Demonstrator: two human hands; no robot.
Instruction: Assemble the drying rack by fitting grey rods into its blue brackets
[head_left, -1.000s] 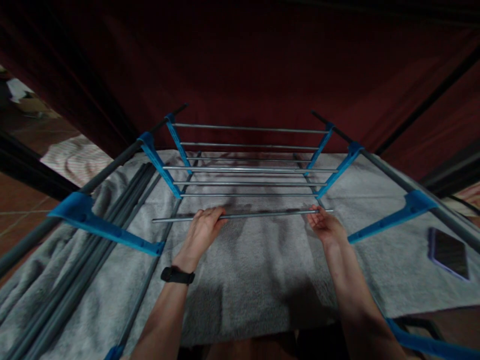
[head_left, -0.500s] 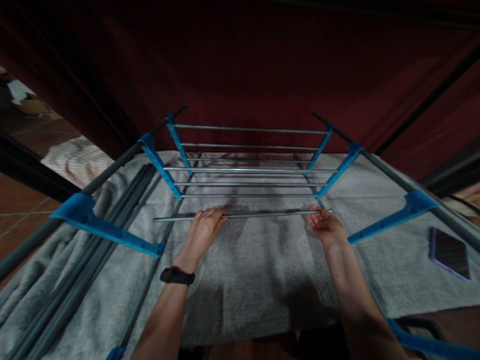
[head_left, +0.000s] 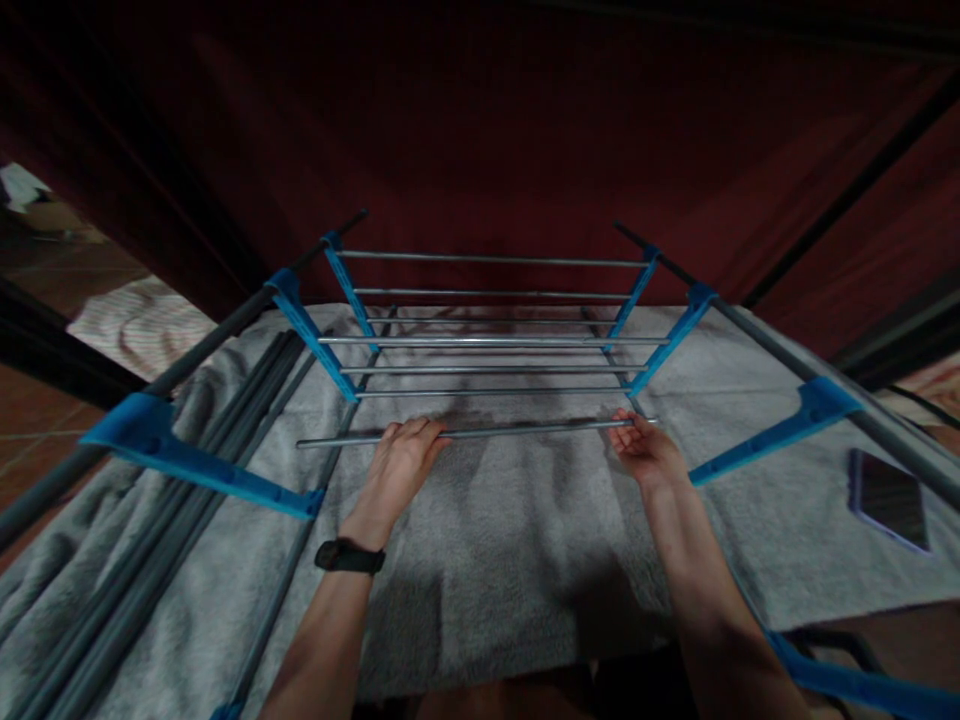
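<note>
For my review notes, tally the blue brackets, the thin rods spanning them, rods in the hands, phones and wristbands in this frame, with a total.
Blue brackets: 8, two cut off at the bottom edge
Thin rods spanning the brackets: 6
Loose rod in the left hand and right hand: 1
Phone: 1
Black wristband: 1
Total: 17

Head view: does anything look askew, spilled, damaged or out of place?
Nothing looks spilled or damaged; the hand-held rod looks straight. The phone stands out mildly, a personal item lying on the grey blanket near a blue bracket. The blanket also looks rumpled at left, beside the tubes.
</note>
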